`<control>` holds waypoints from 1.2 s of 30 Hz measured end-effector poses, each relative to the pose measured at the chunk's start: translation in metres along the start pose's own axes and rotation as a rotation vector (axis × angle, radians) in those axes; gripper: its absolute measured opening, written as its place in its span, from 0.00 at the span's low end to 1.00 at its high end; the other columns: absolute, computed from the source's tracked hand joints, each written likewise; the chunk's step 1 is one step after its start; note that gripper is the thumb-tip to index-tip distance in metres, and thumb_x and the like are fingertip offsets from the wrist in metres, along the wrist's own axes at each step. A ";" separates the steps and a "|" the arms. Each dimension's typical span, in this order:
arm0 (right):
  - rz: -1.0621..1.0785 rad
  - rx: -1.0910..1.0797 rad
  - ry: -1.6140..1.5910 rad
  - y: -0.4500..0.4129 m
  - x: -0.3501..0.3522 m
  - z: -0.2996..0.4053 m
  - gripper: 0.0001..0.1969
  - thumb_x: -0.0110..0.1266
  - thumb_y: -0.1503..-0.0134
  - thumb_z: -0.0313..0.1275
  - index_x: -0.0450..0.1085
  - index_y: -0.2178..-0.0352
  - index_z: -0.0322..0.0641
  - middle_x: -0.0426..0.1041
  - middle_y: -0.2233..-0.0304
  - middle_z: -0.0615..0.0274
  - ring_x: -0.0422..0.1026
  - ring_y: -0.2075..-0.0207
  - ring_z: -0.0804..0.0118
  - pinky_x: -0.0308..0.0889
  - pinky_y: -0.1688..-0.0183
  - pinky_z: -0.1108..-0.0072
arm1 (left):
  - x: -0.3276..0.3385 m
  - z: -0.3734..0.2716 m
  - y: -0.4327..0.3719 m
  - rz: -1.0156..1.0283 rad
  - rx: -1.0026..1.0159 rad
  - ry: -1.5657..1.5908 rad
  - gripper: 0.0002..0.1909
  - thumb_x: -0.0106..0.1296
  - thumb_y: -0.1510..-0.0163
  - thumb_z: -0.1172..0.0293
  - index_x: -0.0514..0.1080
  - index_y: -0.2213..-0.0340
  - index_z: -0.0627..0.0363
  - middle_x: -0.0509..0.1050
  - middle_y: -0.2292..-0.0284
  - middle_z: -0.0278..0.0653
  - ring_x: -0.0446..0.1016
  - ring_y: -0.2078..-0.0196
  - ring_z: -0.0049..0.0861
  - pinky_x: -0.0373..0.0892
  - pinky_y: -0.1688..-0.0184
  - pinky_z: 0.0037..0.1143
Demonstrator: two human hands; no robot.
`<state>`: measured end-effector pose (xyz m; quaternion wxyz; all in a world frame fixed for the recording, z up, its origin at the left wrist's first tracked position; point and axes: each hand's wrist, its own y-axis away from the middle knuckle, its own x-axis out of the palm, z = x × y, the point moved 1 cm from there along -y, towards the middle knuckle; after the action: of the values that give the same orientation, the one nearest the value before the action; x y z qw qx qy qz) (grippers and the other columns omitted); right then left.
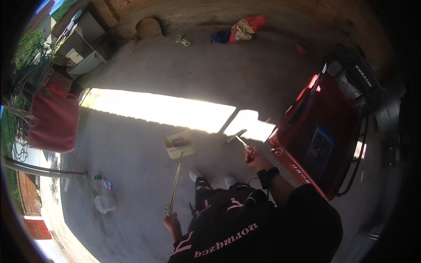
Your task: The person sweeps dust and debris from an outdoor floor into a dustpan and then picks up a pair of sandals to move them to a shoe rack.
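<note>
My left hand (173, 224) is closed around the upper end of a long thin handle (175, 184), which runs up to a cream plastic dustpan (179, 144) resting on the concrete floor. The dustpan holds a small item with a dark label and something pale. My right hand (252, 158) grips the end of a pale handle (241, 141). That handle leads to a narrow head (236, 135), perhaps a broom, at the edge of the sunlit strip, to the right of the dustpan. A dark band is on my right wrist.
A red cargo vehicle (319, 138) stands close on the right. A clear plastic tub (104, 203), a green lid or cup (97, 177) and a small package (107, 184) lie on the left floor. A red-covered seat (54, 121) is farther left; slippers (184, 41) and bags (243, 31) lie beyond.
</note>
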<state>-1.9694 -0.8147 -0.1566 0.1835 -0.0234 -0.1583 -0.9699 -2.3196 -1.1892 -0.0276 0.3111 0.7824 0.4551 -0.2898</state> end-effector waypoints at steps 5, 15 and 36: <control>-0.044 0.446 -0.483 -0.002 0.087 0.115 0.08 0.48 0.54 0.28 0.61 0.74 0.34 0.61 0.86 0.71 0.59 0.88 0.77 0.55 0.84 0.85 | -0.003 -0.011 -0.130 0.072 -0.024 -0.101 0.17 0.55 0.63 0.66 0.67 0.83 0.73 0.66 0.88 0.51 0.62 0.86 0.28 0.59 0.80 0.33; -0.281 0.143 0.432 -0.060 0.119 0.006 0.08 0.50 0.54 0.31 0.65 0.77 0.35 0.65 0.88 0.60 0.63 0.90 0.71 0.54 0.91 0.82 | 0.010 -0.102 -0.354 0.134 0.220 -0.247 0.17 0.55 0.61 0.64 0.68 0.82 0.71 0.67 0.87 0.53 0.66 0.85 0.35 0.61 0.80 0.34; 0.042 0.726 0.309 -0.287 0.083 0.086 0.08 0.51 0.59 0.25 0.63 0.88 0.35 0.62 0.91 0.62 0.60 0.93 0.71 0.52 0.92 0.80 | 0.099 -0.280 -0.518 0.169 -0.040 -0.344 0.18 0.55 0.60 0.63 0.67 0.81 0.71 0.66 0.88 0.47 0.65 0.84 0.28 0.60 0.80 0.33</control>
<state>-2.1520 -0.5632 -0.1523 0.2212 0.1862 -0.4611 -0.8389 -2.6923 -0.7230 -0.0371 0.4229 0.7504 0.3336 -0.3830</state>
